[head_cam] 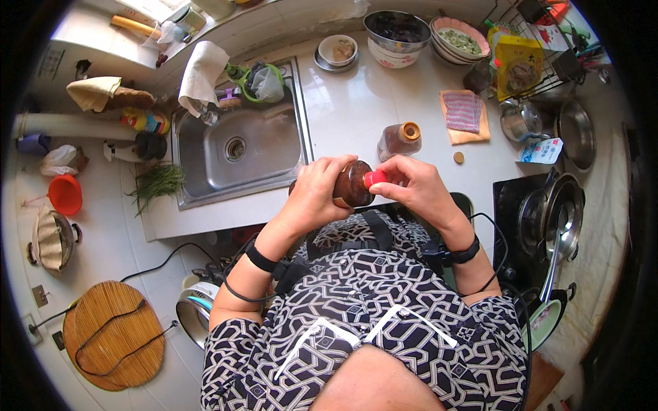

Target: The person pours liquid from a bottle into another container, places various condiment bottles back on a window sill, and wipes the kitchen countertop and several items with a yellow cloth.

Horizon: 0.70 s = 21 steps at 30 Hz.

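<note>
My left hand [321, 187] is wrapped around a dark brown bottle [354, 185], which lies tilted on its side in front of my body with its neck to the right. The fingers and thumb of my right hand [416, 185] pinch the red cap [375, 178] at the bottle's neck. Just beyond stands a clear bottle of brown contents [396, 141], its mouth ringed in orange-brown. A small round tan lid [458, 157] lies on the white counter [344, 113] to the right of it.
A steel sink [241, 149] is at the left. Along the back are a small bowl [336, 50], a steel bowl of dark food [397, 28] and stacked bowls [460, 41]. Folded cloths [464, 115] lie at the right, near a stove with a pan and ladle [560, 226].
</note>
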Tool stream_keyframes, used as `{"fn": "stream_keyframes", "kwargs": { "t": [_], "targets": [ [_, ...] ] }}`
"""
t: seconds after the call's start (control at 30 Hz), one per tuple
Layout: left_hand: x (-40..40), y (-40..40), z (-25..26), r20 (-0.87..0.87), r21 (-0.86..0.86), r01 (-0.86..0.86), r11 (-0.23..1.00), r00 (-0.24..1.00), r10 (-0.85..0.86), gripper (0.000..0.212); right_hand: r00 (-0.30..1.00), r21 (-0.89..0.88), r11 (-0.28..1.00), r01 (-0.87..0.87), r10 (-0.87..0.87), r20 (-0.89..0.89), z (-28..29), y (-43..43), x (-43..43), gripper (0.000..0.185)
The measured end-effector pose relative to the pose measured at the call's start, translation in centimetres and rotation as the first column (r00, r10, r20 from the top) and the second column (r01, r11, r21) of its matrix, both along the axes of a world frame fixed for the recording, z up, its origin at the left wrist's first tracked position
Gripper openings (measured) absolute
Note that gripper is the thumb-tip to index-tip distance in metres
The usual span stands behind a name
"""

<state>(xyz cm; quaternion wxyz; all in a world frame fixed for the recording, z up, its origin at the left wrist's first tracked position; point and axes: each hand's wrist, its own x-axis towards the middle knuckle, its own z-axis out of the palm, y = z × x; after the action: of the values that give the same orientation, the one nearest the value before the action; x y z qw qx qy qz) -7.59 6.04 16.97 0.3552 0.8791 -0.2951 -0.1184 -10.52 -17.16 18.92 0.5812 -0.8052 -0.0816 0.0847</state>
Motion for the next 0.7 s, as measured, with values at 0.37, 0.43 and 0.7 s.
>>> {"fn": "stream_keyframes", "kwargs": {
  "t": [0.37,0.43,0.7],
  "targets": [
    [0.0,-1.0,-1.4,0.008,-0.031,0.009,0.999,1.0,-0.009,0.086,0.975,-0.09,0.988,0.127,-0.141,-0.173,-1.4,-0.2,-0.3,0.033],
    [0.1,-1.0,-2.1,-0.074,-0.125,-0.027,0.992,0.997,0.018,0.083,0.988,-0.03,0.993,0.118,-0.12,-0.097,-1.0,-0.4,-0.7,0.032],
    [0.1,-1.8,-3.2,-0.079,-0.06,0.045,0.997,0.996,-0.05,0.084,0.99,0.023,0.999,0.025,-0.021,-0.141,-2.5,-1.9,-1.3,0.033]
  ]
}}
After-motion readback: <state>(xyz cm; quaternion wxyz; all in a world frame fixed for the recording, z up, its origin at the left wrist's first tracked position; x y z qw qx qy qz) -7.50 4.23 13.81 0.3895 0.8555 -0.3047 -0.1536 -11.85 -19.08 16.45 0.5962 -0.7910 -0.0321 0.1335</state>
